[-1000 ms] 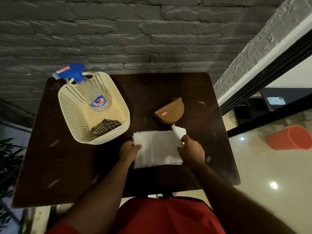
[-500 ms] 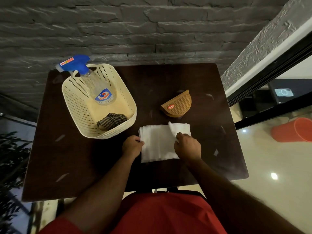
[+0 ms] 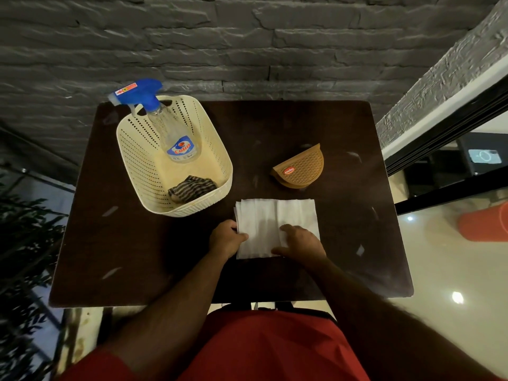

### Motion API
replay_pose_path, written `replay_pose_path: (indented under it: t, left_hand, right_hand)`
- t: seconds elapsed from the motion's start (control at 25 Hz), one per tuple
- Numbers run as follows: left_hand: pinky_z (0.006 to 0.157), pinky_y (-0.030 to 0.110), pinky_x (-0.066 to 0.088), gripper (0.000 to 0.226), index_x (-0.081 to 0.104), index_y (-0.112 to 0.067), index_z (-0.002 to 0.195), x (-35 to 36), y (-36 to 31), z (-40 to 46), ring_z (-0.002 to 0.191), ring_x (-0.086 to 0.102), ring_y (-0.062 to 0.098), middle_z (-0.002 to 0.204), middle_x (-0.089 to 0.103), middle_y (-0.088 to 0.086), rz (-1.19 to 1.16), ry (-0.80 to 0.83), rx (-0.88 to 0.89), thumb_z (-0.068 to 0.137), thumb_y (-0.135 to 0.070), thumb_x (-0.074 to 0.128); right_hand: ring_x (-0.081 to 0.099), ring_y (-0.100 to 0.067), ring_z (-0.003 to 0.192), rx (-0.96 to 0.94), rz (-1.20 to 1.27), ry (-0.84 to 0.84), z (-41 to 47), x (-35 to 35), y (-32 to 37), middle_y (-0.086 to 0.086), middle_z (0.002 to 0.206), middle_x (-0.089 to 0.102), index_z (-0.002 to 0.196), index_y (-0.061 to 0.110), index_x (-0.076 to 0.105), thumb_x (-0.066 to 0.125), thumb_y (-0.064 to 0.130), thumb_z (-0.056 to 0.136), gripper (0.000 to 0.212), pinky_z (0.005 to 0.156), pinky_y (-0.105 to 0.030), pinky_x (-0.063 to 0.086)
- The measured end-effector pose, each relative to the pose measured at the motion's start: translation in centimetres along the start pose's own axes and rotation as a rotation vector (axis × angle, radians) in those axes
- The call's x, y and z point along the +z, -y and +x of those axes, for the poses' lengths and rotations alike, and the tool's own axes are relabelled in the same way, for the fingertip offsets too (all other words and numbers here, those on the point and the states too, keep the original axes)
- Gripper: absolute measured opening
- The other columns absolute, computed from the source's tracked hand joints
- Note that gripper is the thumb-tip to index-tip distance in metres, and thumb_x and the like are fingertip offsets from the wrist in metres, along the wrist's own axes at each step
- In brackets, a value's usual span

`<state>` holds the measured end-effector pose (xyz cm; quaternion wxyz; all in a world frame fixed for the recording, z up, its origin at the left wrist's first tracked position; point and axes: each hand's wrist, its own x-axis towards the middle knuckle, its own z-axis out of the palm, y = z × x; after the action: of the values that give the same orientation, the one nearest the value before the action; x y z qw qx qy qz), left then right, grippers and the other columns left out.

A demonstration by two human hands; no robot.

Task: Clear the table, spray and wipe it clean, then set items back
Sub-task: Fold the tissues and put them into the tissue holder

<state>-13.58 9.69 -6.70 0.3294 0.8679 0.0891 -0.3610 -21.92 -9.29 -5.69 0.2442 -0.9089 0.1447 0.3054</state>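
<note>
Left hand pinches napkin stack edge; right hand presses it, fingers relaxed, on tabletop.

Grey stone wall, orange bin — leafy plant

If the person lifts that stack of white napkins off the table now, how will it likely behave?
The napkins look thin and loosely stacked, with edges fanned out on the left, so they would probably flop and shed sheets if lifted by one side. They are likely very light. The left hand at one edge and the right hand on top suggest two-handed support helps.
</note>
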Motion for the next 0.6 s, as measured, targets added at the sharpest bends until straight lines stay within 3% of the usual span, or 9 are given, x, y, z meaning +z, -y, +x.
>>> replay_pose_path:
  t: [0.08,0.16,0.24,0.36,0.6]
  left_hand:
    - [0.079,0.034,0.052,0.021,0.064,-0.012,0.096,-0.1,-0.2,-0.3,0.090,0.063,0.023,0.099,0.068,0.007,0.060,-0.015,0.027,0.079,-0.021,0.074]
    - [0.074,0.030,0.048,0.021,0.063,-0.011,0.095,-0.2,-0.5,-0.6,0.089,0.062,0.022,0.099,0.068,0.007,0.098,-0.033,0.060,0.080,-0.021,0.073]
    - [0.073,0.030,0.046,0.022,0.062,-0.013,0.099,-0.1,-0.9,-1.3,0.092,0.062,0.022,0.100,0.067,0.006,0.120,-0.056,0.095,0.081,-0.021,0.072]
    - [0.080,0.033,0.050,0.034,0.059,-0.015,0.115,0.3,-1.7,-2.4,0.097,0.063,0.024,0.104,0.067,0.005,0.175,-0.085,0.158,0.083,-0.021,0.069]
    - [0.089,0.038,0.052,0.050,0.050,-0.019,0.134,1.1,-3.6,-4.2,0.101,0.063,0.026,0.108,0.067,0.008,0.260,-0.121,0.293,0.086,-0.021,0.064]
  right_hand:
    - [0.057,-0.024,0.112,-0.004,-0.008,0.028,0.1,0.2,0.2,-0.007,0.131,0.056,0.140,0.022,0.044,0.062,0.066,0.079,0.077,0.089,-0.037,0.051]
    - [0.057,-0.026,0.114,-0.001,0.010,0.026,0.2,0.3,0.3,-0.009,0.131,0.055,0.140,0.021,0.043,0.057,0.062,0.085,0.069,0.090,-0.039,0.050]
    - [0.057,-0.029,0.114,-0.005,0.018,0.028,0.4,0.1,0.4,-0.012,0.131,0.055,0.141,0.021,0.040,0.054,0.047,0.093,0.056,0.093,-0.041,0.049]
    - [0.058,-0.031,0.115,-0.020,0.000,0.055,0.5,0.0,0.1,-0.014,0.131,0.053,0.149,0.026,0.028,0.054,0.030,0.095,0.060,0.093,-0.041,0.050]
    - [0.058,-0.027,0.117,0.027,0.143,0.093,1.1,-1.3,0.4,-0.009,0.135,0.056,0.148,0.025,0.034,0.058,0.028,0.094,0.060,0.094,-0.039,0.050]
